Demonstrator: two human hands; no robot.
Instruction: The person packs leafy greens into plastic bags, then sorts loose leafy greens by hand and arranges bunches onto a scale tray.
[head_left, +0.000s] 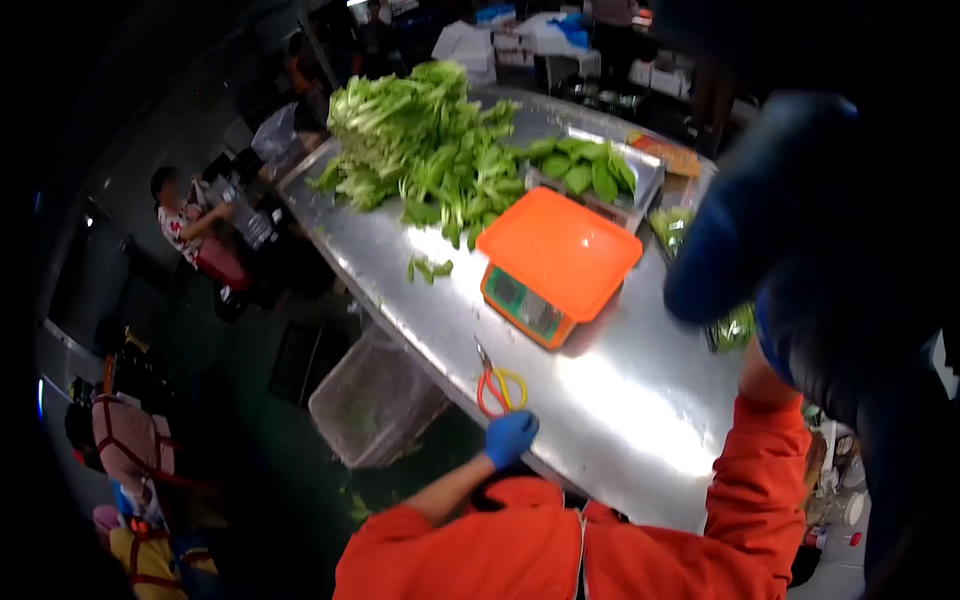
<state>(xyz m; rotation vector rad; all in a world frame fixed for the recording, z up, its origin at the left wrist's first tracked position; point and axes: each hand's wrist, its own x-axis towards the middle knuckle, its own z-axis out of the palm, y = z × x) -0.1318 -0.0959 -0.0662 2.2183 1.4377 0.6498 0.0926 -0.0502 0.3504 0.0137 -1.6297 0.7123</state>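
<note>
My left hand (511, 438), in a blue glove, rests at the near edge of the metal table with its fingers curled in; nothing shows in it. Just beyond it lie scissors (494, 388) with one red and one yellow handle. My right hand (735, 225), also blue-gloved, is raised close to the camera, dark and blurred, so its fingers cannot be made out. An orange-topped weighing scale (562, 255) stands mid-table with its pan bare. Behind it is a large heap of leafy greens (420, 140). Green leaves (580, 165) lie on a second, metal-topped scale (640, 185).
Cut green pieces (430, 270) lie on the metal table (400, 290). Packed greens (735, 328) sit along its right side. A lined plastic bin (375, 400) stands on the floor at the left. One person (195, 230) sits further left; another person (130, 430) bends at lower left.
</note>
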